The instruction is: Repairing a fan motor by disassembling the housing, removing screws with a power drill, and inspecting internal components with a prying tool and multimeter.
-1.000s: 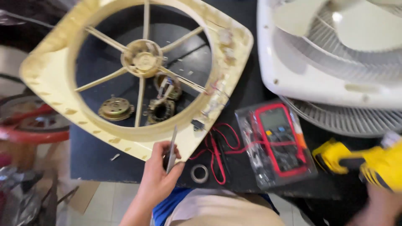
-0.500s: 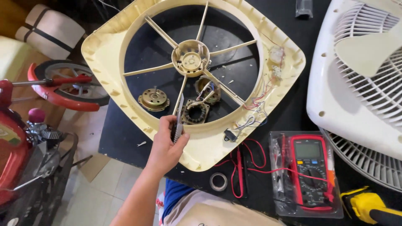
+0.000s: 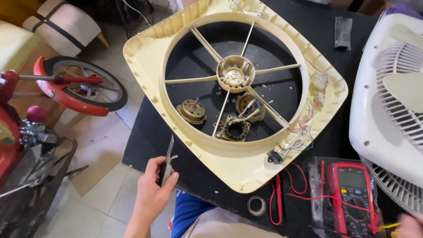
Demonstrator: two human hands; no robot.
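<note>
We grip a slim metal utility knife (image 3: pixel 166 164) in our left hand (image 3: pixel 152 194), fingers (image 3: pixel 171 180) clamped round its handle, blade pointing up and away over the near-left edge of the black desk (image 3: pixel 145 141). Just beyond the fingers lies the cream plastic fan housing (image 3: pixel 229 169), square with rounded corners, ribbed round its rim, thin spokes running to a central hub (image 3: pixel 233 76). By our reading the strip-down is well along: the motor is already out and in pieces, with a round brass-coloured end cap (image 3: pixel 192 110), a wound copper stator (image 3: pixel 235 129) and a second motor part (image 3: pixel 250 105) lying loose on the desk inside the ring, farther from the fingers. What looks left is the wiring: thin red, blue and white wires (image 3: pixel 299 131) remain strung along the housing's right-hand edge, well to the right of the fingers. Nearer us on that side sit a roll of tape (image 3: pixel 256 205) and a red multimeter (image 3: pixel 351 194) in a clear plastic sleeve, its red leads looping across the desk. A white slatted fan grille (image 3: pixel 387 110) fills the far right. Our right hand (image 3: pixel 410 225) barely shows at the lower right corner; we cannot tell whether its fingers are apart or together. Left of the fingers, off the desk, stands a red wheeled toy (image 3: pixel 75 88) on the tiled floor
</note>
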